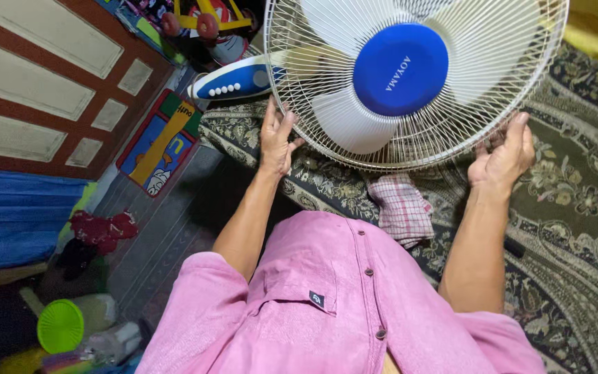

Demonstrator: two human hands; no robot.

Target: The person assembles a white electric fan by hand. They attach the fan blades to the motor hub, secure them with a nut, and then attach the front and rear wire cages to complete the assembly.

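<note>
I note my left hand (276, 140) and right hand (503, 156) clamped on the white fan grille (327, 149), above the patterned carpet (576, 208) beside a panelled wall (43, 83).

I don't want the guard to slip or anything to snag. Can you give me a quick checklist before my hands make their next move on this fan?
1. Left hand on the fan grille rim: ok.
2. Right hand on the rim opposite: ok.
3. Blades at rest: ok, no blur.
4. Blue centre cap seated: ok.
5. Checked cloth away from the grille: not ok, it lies right under the rim.
6. Grille clips fastened: cannot tell.
</note>
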